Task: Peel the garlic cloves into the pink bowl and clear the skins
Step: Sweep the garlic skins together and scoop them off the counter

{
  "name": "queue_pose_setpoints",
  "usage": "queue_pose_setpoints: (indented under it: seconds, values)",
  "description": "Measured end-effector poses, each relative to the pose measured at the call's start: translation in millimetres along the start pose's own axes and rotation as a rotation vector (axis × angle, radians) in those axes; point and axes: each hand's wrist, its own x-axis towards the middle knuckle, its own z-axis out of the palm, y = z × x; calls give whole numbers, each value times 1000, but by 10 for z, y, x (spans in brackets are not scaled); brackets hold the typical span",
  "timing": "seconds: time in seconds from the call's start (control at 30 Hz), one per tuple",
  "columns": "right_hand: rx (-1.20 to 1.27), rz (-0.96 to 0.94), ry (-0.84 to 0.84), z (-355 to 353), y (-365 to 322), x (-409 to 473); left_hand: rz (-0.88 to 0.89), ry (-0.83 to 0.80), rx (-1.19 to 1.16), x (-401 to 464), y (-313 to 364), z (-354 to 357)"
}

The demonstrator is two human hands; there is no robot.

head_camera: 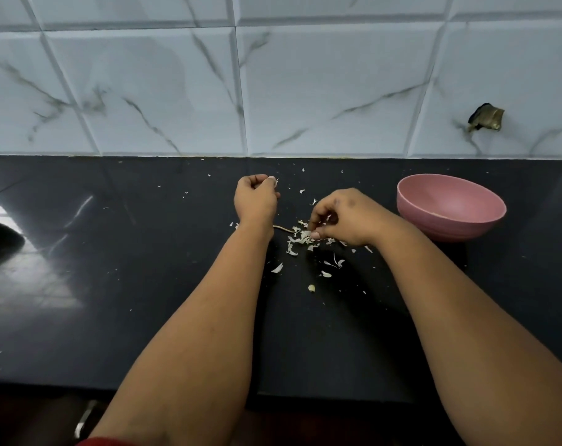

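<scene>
A pile of white garlic skins (300, 239) lies on the black counter (144, 284) between my hands. My right hand (340, 217) reaches down with curled fingers and pinches skins from the top of that pile. My left hand (256, 197) is farther back, fingers curled, with a bit of white skin pinched at its fingertips. The pink bowl (450, 206) stands to the right of my right hand; a pale bit shows low inside it. A thin brown stem (283, 228) lies beside the pile. A small garlic piece (311, 288) lies nearer to me.
Loose skin flakes (277, 268) are scattered around the pile and toward the tiled wall (273, 91). A dark rounded object (0, 243) sits at the left edge. The wall has a broken hole (487, 118) at the right. The counter's front edge runs below my forearms.
</scene>
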Motion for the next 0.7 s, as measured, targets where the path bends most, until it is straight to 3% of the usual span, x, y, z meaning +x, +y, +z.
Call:
queue_pose_setpoints:
  seconds: [0.1,0.23,0.37,0.47,0.6,0.7]
  values:
    - [68,-81,-95,-80,-148,-76,3,4,6,-7,8,1]
    - [65,-57,-562,4,-357,-162,5,5,-1,-17,7,4]
    - [93,10,-636,80,-375,-125,5,2,-1,-13,9,2]
    - [29,36,-562,65,-343,-112,12,1,6,-16,10,-3]
    - [82,143,-210,-8,-174,-87,7,2,15,-18,1,-3]
    - [-114,179,42,-70,28,-7,3,-2,18,-22,-5,0]
